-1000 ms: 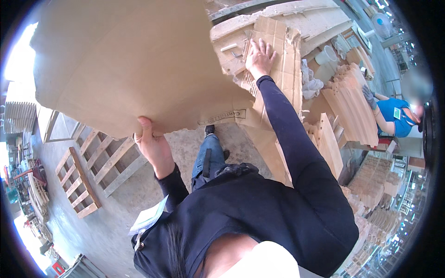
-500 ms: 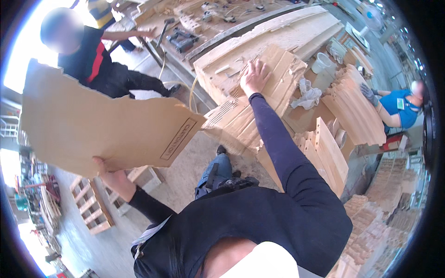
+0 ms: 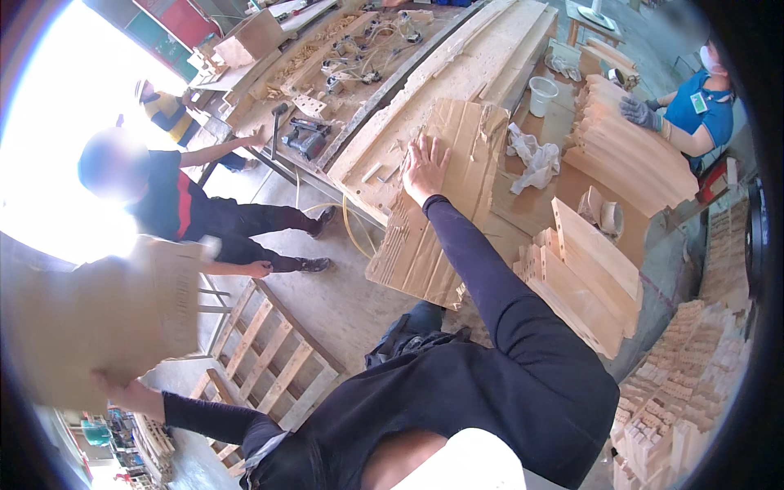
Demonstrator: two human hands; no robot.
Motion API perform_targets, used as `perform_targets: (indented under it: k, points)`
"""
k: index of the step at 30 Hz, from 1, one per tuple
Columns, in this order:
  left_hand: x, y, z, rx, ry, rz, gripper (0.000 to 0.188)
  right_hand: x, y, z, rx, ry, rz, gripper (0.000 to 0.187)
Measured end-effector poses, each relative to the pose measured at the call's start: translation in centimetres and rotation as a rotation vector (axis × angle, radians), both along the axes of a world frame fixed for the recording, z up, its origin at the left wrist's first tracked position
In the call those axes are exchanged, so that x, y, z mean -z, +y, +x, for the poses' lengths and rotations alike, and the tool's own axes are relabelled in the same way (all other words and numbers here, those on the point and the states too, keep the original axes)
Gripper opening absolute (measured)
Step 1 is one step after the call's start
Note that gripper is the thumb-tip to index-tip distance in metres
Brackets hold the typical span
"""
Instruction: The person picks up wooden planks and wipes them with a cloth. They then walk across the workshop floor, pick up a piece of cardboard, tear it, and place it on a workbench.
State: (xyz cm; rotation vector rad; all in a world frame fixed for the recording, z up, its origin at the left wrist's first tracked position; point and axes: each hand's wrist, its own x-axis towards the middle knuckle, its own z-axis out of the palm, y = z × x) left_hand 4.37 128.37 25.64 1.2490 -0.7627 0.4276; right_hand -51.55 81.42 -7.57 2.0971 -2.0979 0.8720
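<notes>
A large torn sheet of brown cardboard (image 3: 102,318) hangs out at the far left, partly smeared by motion. My left hand (image 3: 132,395) grips it by its lower edge, arm stretched out sideways. Another creased piece of cardboard (image 3: 441,233) lies across the near end of a long pale wooden board (image 3: 384,143). On its left edge rests my right hand (image 3: 425,171), palm down and fingers spread. Small wood scraps (image 3: 371,173) lie on the board beside that hand.
Stacked wooden slats (image 3: 584,273) and grooved wooden panels (image 3: 633,155), touched by a gloved co-worker (image 3: 702,106), are at the right. A white plastic cup (image 3: 542,96) and crumpled plastic (image 3: 535,159) stand nearer. Another person (image 3: 184,196) is at the left, above a wooden pallet (image 3: 273,355).
My left hand has swung the cardboard sheet further left and down. My right hand stays on the creased cardboard. The view has turned, showing more of the left side and the pallet.
</notes>
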Motion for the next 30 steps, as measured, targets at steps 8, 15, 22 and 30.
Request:
perform_targets:
  k: [8, 15, 22, 30]
  points:
    - [7.1, -39.6, -18.0, 1.072, 0.736, 0.3, 0.026, 1.5, -0.2, -4.0, -0.415, -0.363, -0.058, 0.063]
    - [16.9, -70.1, -44.9, 1.582, 0.988, 0.879, 0.02, -2.3, 1.8, -5.9, -0.298, -0.325, 0.324, 0.067]
    - [22.5, -80.4, -61.9, 1.661, 0.863, 0.713, 0.024, -2.4, 2.1, -6.1, -0.275, -0.124, 0.129, 0.064]
    - [24.8, -90.1, -69.1, 1.304, 0.875, 0.809, 0.052, -3.3, 2.3, -5.9, -0.274, -0.246, 0.222, 0.065]
